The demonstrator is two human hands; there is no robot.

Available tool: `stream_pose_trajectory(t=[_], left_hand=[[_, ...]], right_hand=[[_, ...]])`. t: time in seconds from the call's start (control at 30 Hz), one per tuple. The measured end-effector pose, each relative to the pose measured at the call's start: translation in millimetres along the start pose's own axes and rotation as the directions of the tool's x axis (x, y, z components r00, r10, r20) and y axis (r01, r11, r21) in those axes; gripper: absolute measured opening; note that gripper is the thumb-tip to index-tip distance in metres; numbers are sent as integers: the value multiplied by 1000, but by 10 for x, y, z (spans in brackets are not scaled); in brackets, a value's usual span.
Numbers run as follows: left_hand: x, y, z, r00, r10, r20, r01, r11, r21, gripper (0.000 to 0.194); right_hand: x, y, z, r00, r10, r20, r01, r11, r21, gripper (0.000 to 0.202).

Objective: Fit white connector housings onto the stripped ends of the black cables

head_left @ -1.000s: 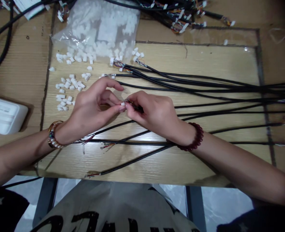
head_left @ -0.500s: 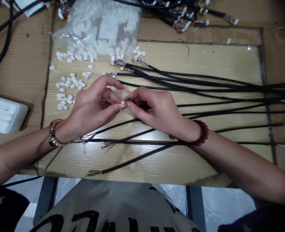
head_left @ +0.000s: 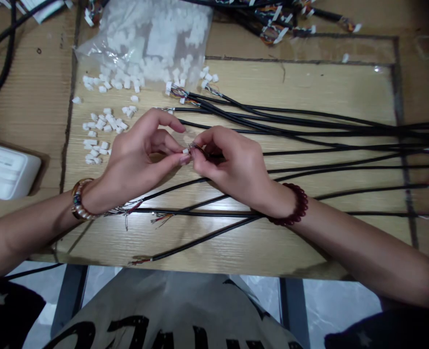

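Between the thumb and a finger of my left hand (head_left: 137,155) is a small white connector (head_left: 185,151). My right hand (head_left: 232,162) pinches the thin wires at the end of a black cable (head_left: 290,151), right beside that connector. The fingertips hide whether wire and connector are joined. Loose white connectors (head_left: 107,121) lie in small piles to the left of my left hand. Above both hands, several black cables (head_left: 309,116) have white connectors at their left ends. Bare coloured wire ends (head_left: 141,261) show on cables below my hands.
A clear plastic bag (head_left: 156,43) of white connectors lies at the top. More bundled cables (head_left: 272,24) are at the upper right. On the left sits a white box-like device (head_left: 8,169). The table's front edge (head_left: 199,274) runs near my body.
My right hand has shifted slightly left and up, its fingertips still beside the connector. The left hand has hardly moved, and the whole view has shifted slightly.
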State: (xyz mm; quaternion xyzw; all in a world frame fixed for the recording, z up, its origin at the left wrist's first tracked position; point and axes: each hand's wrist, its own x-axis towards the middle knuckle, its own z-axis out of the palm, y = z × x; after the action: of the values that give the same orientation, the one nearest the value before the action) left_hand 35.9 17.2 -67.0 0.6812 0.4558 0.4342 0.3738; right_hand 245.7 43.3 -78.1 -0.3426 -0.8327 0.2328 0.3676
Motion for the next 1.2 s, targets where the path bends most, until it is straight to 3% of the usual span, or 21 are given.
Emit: stream_pose_trajectory(t=[0.2,0.37,0.5,0.7,0.93,1.07,1.2], left_hand=[[93,55,0,990,-141,23,143,970,-199,37],[115,39,-24,979,-196,50,202,948,-246,32],[122,29,-25,974,-226,36,227,930,-288,40],[124,47,-47,958,-254,130,282,915,-290,37],[119,64,-51,957,-246,156,282,913,-296,31],[127,55,-69,950,-258,177,303,896,-324,23],[121,13,-79,948,-261,185,312,882,-354,23]], right_hand=[[65,14,17,987,160,6,-154,938,311,18],[130,19,-4,965,260,31,-250,882,399,15],[158,1,-52,966,237,107,-257,814,521,22],[141,-19,-79,979,177,98,-202,888,413,47],[112,4,-77,987,120,108,-155,886,436,17],[123,28,-85,996,64,59,-83,899,429,13],[122,45,-80,993,84,87,-115,890,441,12]])
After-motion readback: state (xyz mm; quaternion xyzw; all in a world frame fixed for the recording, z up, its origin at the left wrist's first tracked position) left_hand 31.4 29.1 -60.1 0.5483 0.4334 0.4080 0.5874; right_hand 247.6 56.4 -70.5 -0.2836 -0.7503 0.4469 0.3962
